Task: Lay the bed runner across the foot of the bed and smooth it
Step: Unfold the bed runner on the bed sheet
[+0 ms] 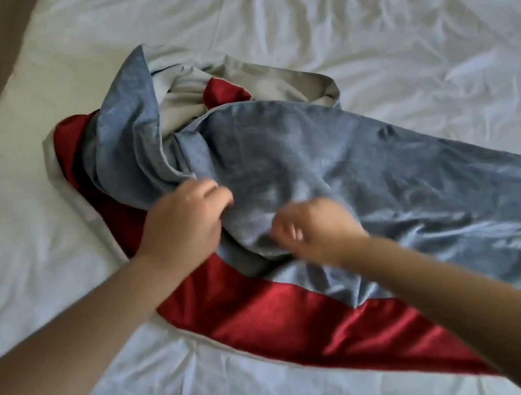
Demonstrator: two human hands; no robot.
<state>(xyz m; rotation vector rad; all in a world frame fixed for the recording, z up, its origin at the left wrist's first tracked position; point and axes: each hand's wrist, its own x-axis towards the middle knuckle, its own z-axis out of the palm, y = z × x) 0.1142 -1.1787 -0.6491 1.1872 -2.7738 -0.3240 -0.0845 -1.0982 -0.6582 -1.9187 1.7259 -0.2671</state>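
Left hand [186, 217] curled shut on a fold of the runner [336, 184], fingers pinching the blue cloth. Right hand [313, 229] just beside it, blurry, fingers bent in on the same blue cloth, grip hard to tell. Runner bunched up past the hands, flat and long to the right, red edge under both wrists, all on the white bed [394, 17].

Soft daylight, evenly bright on the crumpled white bed sheet [394, 17] beyond the hands. Motion blur smears the right hand [317, 229]; the left hand [183, 221] is softer-edged too. Red satin band [272, 310] below them glints. Corners darken and bend.
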